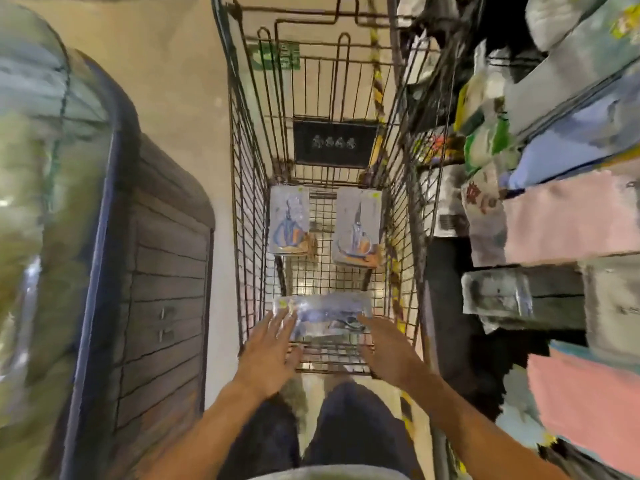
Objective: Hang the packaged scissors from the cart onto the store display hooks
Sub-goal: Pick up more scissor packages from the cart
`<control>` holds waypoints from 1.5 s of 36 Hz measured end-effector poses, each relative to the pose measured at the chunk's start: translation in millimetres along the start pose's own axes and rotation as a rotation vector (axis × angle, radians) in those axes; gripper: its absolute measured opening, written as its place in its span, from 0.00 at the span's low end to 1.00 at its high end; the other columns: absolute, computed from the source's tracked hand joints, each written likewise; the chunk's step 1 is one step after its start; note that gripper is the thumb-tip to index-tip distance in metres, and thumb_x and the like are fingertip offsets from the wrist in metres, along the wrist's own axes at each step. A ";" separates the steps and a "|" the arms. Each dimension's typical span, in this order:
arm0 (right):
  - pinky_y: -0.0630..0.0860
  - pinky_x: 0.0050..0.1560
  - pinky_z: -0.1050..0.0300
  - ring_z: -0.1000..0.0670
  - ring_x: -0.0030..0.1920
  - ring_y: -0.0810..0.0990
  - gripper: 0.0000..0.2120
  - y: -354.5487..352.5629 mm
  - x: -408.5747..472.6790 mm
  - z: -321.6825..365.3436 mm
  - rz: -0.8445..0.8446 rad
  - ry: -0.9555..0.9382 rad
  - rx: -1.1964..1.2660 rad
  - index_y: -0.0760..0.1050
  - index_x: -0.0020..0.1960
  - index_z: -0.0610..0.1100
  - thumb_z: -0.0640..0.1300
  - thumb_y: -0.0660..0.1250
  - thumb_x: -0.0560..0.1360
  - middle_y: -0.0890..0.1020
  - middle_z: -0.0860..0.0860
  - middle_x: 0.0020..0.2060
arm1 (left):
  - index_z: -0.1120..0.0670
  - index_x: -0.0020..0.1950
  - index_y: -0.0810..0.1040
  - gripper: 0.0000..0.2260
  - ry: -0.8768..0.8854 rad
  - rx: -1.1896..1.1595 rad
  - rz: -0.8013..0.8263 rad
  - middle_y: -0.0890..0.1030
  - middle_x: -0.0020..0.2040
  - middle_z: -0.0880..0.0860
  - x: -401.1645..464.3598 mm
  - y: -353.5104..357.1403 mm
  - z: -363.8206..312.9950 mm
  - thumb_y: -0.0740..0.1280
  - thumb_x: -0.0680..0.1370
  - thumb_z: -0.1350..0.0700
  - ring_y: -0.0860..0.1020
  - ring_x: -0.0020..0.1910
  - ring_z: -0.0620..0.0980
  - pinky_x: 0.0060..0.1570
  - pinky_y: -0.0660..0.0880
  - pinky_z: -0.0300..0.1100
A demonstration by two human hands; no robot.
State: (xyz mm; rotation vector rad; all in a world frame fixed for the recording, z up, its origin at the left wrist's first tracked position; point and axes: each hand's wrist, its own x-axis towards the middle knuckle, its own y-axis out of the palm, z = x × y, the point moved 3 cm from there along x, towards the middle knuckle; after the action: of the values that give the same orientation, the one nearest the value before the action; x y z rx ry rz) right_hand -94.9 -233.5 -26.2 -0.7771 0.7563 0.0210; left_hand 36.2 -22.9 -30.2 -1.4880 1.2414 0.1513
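At the far left stands a large stack of clear-wrapped greenish bundles (41, 202), and beside it a dark ribbed bin with a blue rim (162, 271). In the middle is the brown wire shopping cart (249, 209), seen from above. On its mesh floor lie three clear blister packs of scissors: a blue-handled pack at the far left (289, 225), a second blue-handled pack at the far right (358, 230), and a crosswise glossy pack nearest the person (322, 315).

The left hand (268, 355) reaches down with its fingers spread and straight, the tips at the left end of the crosswise pack; blur hides whether they touch it. The right hand (388, 351) is likewise spread, its fingertips at the pack's right end, pinching nothing yet.

The step in hand looks like the pick-up, so the task seems barely begun, with all visible packs lying in the cart. The next move calls for both hands to close on the nearest pack's edges, lift it clear of the cart walls, and turn toward the crowded shelves of packaged goods (554, 202) at the right. No display hooks can be made out there.
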 end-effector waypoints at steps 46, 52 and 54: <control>0.72 0.65 0.55 0.47 0.66 0.75 0.27 98.6 186.7 -74.6 0.250 -0.073 -0.073 0.69 0.73 0.55 0.49 0.72 0.76 0.77 0.50 0.66 | 0.42 0.82 0.45 0.31 -0.164 -0.177 0.104 0.41 0.83 0.43 135.0 62.3 62.5 0.53 0.83 0.38 0.40 0.82 0.48 0.79 0.49 0.53; 0.74 0.67 0.50 0.50 0.66 0.75 0.33 77.6 177.9 -70.7 0.102 -0.048 0.224 0.61 0.77 0.61 0.47 0.72 0.77 0.75 0.54 0.67 | 0.44 0.82 0.51 0.37 -0.104 -0.312 -0.102 0.52 0.82 0.45 135.1 56.7 64.4 0.46 0.77 0.28 0.51 0.80 0.45 0.76 0.62 0.51; 0.76 0.65 0.51 0.54 0.64 0.77 0.36 73.1 174.7 -67.7 0.048 -0.030 0.374 0.57 0.76 0.64 0.42 0.71 0.77 0.75 0.57 0.66 | 0.46 0.83 0.52 0.37 -0.119 -0.390 -0.145 0.53 0.82 0.45 135.3 53.8 62.7 0.52 0.76 0.33 0.49 0.80 0.40 0.78 0.57 0.48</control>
State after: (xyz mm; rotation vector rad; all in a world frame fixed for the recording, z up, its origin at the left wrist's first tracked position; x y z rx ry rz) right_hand -27.5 -267.2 -212.7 -0.4024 0.7236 -0.0646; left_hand 87.5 -44.1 -178.7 -1.8690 1.0418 0.3974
